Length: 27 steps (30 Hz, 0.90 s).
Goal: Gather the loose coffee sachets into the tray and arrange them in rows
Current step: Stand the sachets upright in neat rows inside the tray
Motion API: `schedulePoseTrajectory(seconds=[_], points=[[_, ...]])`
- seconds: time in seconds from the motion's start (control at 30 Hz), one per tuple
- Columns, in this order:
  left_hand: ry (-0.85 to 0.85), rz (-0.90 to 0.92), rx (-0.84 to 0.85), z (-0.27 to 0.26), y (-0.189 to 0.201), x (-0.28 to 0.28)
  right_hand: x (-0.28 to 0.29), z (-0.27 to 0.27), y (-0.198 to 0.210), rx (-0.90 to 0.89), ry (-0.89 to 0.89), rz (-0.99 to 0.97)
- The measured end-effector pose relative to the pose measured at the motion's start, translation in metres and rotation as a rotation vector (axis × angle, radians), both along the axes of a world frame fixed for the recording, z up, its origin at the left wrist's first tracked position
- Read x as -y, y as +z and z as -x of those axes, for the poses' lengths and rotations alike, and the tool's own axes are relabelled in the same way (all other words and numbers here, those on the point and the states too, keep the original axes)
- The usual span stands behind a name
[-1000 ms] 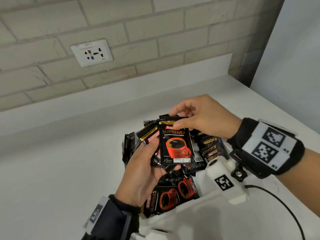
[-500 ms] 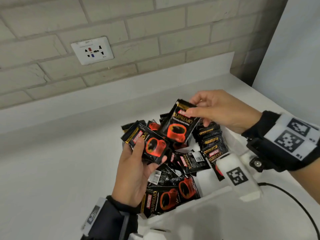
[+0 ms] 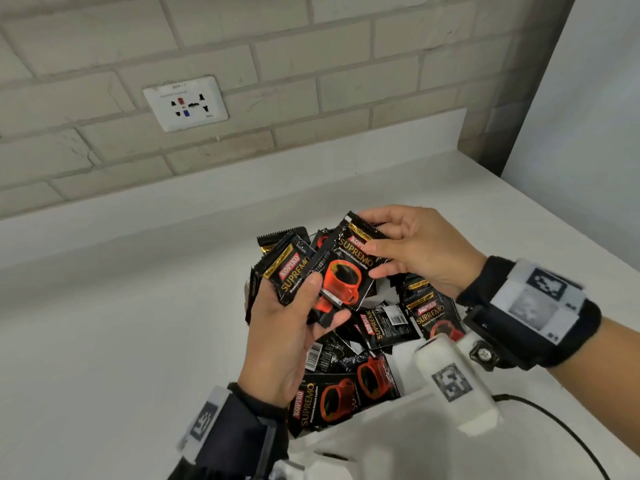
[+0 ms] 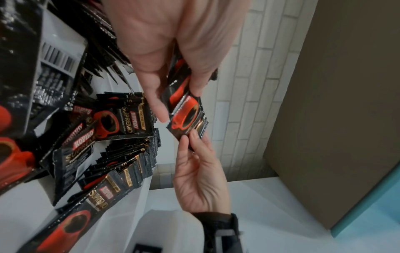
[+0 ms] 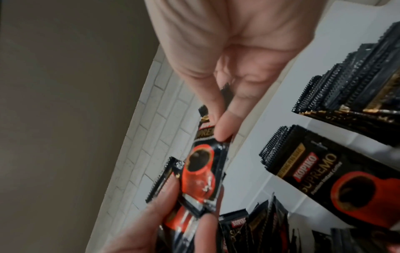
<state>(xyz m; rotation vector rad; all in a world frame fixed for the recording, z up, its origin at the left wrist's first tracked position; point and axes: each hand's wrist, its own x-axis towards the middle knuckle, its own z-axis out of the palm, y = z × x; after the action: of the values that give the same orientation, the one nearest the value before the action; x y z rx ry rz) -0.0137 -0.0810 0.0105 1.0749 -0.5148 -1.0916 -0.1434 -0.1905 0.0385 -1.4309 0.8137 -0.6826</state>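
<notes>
**Kopiko Supremo sachets held over the tray**

The sachets are glossy black foil packets, flat and rectangular with saw-toothed end seams. Each front reads "KOPIKO" in white on a red patch, "SUPREMO" in gold, and a small line, "Premium Instant Coffee", above a red cup of dark coffee. A gold strip runs along the top; its small print is too fine to read. Backs that face up show white barcode panels.

The right hand (image 3: 420, 247) pinches the top sachet (image 3: 346, 268) by its upper end, thumb on the printed front and fingers (image 3: 372, 216) curled behind. The left hand (image 3: 287, 327) grips a small stack of sachets (image 3: 289, 271) from below, its thumb pressed across the fronts; the top sachet's lower end overlaps this stack.

Both hands are above the loose pile of sachets (image 3: 377, 327), which lies jumbled in the white tray (image 3: 391, 441) on the smooth white counter (image 3: 121, 323). In the left wrist view a row of sachets (image 4: 134, 154) stands on edge, packed face to face.

Behind, a pale brick wall carries a white socket plate (image 3: 186, 102) with red and blue marks. Each wrist wears a black band with a square black-and-white marker.
</notes>
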Motion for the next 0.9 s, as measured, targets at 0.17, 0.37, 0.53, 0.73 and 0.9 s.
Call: schedulePoseTrajectory(seconds=[0.17,0.37,0.53,0.73,0.9], points=[[0.041,0.010,-0.049,-0.001,0.000,-0.001,0.006,0.012,0.005,-0.024,0.046,-0.026],[0.093,0.004,-0.153,-0.007,0.000,-0.002,0.033,0.038,0.012,0.301,-0.247,-0.068],[0.054,-0.037,-0.310,-0.006,0.005,-0.001,0.029,0.051,0.016,0.154,0.083,0.168],[-0.166,-0.188,-0.465,-0.015,0.014,-0.005,0.006,0.048,0.026,-0.163,0.393,0.672],[-0.285,-0.248,-0.418,-0.018,0.016,-0.008,-0.004,0.041,0.037,-0.165,0.478,0.893]])
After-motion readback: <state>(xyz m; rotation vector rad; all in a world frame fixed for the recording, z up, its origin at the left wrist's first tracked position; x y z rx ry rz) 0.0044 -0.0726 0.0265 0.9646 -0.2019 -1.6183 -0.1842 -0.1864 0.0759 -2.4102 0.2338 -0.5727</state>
